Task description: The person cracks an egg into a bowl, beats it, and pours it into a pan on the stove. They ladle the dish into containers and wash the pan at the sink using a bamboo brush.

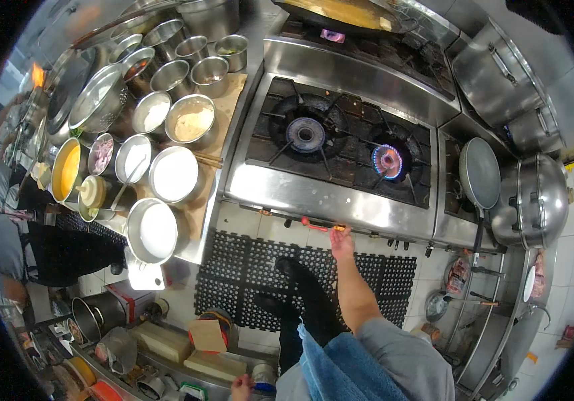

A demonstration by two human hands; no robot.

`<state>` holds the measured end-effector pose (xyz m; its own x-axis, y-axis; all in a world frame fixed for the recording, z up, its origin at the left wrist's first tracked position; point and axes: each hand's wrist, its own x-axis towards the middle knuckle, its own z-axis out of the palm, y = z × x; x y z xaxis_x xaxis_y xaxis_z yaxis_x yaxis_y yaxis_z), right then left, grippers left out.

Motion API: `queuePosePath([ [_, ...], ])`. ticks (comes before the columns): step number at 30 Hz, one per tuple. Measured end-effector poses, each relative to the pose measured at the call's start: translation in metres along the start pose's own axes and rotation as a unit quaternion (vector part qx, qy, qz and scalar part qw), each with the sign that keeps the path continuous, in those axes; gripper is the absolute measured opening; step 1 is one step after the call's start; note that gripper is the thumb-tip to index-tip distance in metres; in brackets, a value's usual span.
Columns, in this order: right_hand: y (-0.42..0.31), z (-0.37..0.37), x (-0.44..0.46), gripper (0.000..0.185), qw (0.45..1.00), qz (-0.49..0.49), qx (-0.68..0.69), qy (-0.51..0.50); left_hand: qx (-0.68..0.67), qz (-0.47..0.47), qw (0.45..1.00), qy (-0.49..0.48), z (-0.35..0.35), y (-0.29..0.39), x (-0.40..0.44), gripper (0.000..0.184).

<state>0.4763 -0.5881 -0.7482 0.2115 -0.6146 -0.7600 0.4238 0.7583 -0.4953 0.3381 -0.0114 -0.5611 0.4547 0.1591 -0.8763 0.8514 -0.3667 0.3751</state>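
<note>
My right hand [341, 244] reaches to the front edge of a steel gas stove [300, 200]. Its fingers are closed at a small orange piece, too small to make out. Just left of the fingertips, a slim red piece [314, 224] lies along the stove's front. Blue and orange flame burns on the right burner [387, 162]; the left burner [305, 135] shows no clear flame. At the bottom edge, my left hand [240, 387] is partly cut off, near a container with a blue band [264, 376]. What its fingers do is unclear.
Left stands a counter with several steel bowls, a pot of white contents [154, 230] and a colander [100, 100]. A pan [480, 172] and large steamer [530, 200] sit right. A black mat [380, 284] lies underfoot. Another person [6, 247] stands far left.
</note>
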Motion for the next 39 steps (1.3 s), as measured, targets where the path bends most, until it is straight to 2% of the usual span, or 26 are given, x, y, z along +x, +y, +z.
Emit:
queuePosePath([
  [3,-0.006,0.002,0.004,0.041,1.0,0.029,0.008,0.002,0.007,-0.026,1.0,0.012,-0.002,0.008,-0.001,0.028],
  [4,-0.005,0.0,0.009,0.039,0.999,0.045,0.014,0.007,0.001,-0.006,1.0,-0.009,-0.007,0.004,0.003,0.027],
  [7,-0.003,-0.004,0.005,0.041,0.998,0.012,0.012,-0.067,-0.011,0.032,0.998,-0.046,-0.02,-0.006,0.014,0.025],
  [8,-0.009,0.002,-0.004,0.046,0.999,0.046,0.021,0.012,-0.011,0.031,0.999,-0.042,-0.023,-0.008,0.014,0.024],
  [11,-0.022,-0.012,-0.042,0.057,0.989,0.031,-0.139,0.051,0.007,0.015,1.0,-0.015,-0.041,-0.043,0.025,0.026],
  [13,-0.015,-0.055,-0.039,0.041,0.944,-0.026,-0.327,0.036,-0.033,0.01,0.999,0.015,-0.044,-0.064,0.043,0.026],
  [14,-0.019,-0.053,-0.072,0.03,0.905,-0.06,-0.421,-0.014,-0.076,0.006,0.997,0.031,-0.044,-0.071,0.047,0.025],
  [15,-0.013,-0.054,-0.087,0.022,0.884,-0.104,-0.453,-0.038,-0.121,0.003,0.992,0.046,-0.044,-0.077,0.045,0.024],
  [17,-0.019,-0.019,-0.165,0.022,0.836,-0.144,-0.511,-0.137,-0.173,0.005,0.982,0.073,-0.044,-0.076,0.038,0.027],
  [20,-0.021,0.09,-0.247,0.025,0.759,-0.266,-0.507,-0.31,-0.189,0.013,0.978,0.084,-0.043,-0.085,0.033,0.03],
  [21,-0.023,0.145,-0.281,0.024,0.761,-0.26,-0.48,-0.351,-0.185,0.021,0.979,0.083,-0.04,-0.092,0.04,0.031],
  [22,-0.021,0.206,-0.311,0.023,0.761,-0.252,-0.453,-0.391,-0.1,0.054,0.986,0.121,-0.038,-0.096,0.04,0.029],
  [24,-0.005,0.312,-0.342,0.02,0.723,-0.291,-0.434,-0.452,0.072,0.106,0.973,0.193,-0.025,-0.101,0.042,0.034],
  [26,0.02,0.415,-0.359,0.019,0.671,-0.31,-0.454,-0.498,-0.043,0.066,0.981,0.177,-0.014,-0.093,0.045,0.031],
  [27,0.038,0.464,-0.353,0.021,0.638,-0.354,-0.449,-0.516,-0.101,0.044,0.98,0.169,-0.016,-0.081,0.038,0.03],
  [28,0.061,0.514,-0.35,0.025,0.645,-0.348,-0.424,-0.532,-0.161,0.025,0.973,0.161,-0.02,-0.063,0.036,0.03],
  [30,0.091,0.6,-0.346,0.04,0.602,-0.348,-0.515,-0.501,-0.302,-0.021,0.94,0.16,-0.027,-0.026,0.002,0.032],
  [31,0.099,0.636,-0.348,0.048,0.56,-0.324,-0.612,-0.455,-0.244,-0.021,0.943,0.225,-0.025,0.0,-0.017,0.031],
  [32,0.118,0.665,-0.331,0.058,0.607,-0.21,-0.626,-0.443,-0.184,-0.03,0.939,0.289,-0.024,0.045,-0.05,0.031],
  [33,0.147,0.702,-0.271,0.066,0.639,-0.106,-0.604,-0.465,-0.293,-0.045,0.918,0.264,0.0,-0.018,0.0,0.032],
  [34,0.166,0.739,-0.236,0.064,0.626,-0.04,-0.651,-0.427,-0.256,-0.034,0.93,0.261,0.011,-0.014,-0.009,0.033],
  [35,0.179,0.754,-0.207,0.054,0.61,0.06,-0.578,-0.539,-0.189,-0.069,0.928,0.314,0.027,-0.022,0.001,0.033],
  [36,0.182,0.761,-0.206,0.045,0.619,0.14,-0.531,-0.562,-0.278,-0.05,0.89,0.358,0.051,-0.039,0.019,0.032],
  [37,0.194,0.772,-0.18,0.042,0.6,0.146,-0.498,-0.608,-0.347,-0.021,0.849,0.399,0.072,-0.049,0.024,0.032],
  [38,0.236,0.783,-0.194,0.04,0.561,0.163,-0.514,-0.628,-0.36,-0.075,0.837,0.406,0.094,-0.043,0.005,0.033],
  [39,0.244,0.789,-0.184,0.038,0.546,0.158,-0.523,-0.635,-0.354,-0.111,0.841,0.395,0.105,-0.034,-0.011,0.034],
])
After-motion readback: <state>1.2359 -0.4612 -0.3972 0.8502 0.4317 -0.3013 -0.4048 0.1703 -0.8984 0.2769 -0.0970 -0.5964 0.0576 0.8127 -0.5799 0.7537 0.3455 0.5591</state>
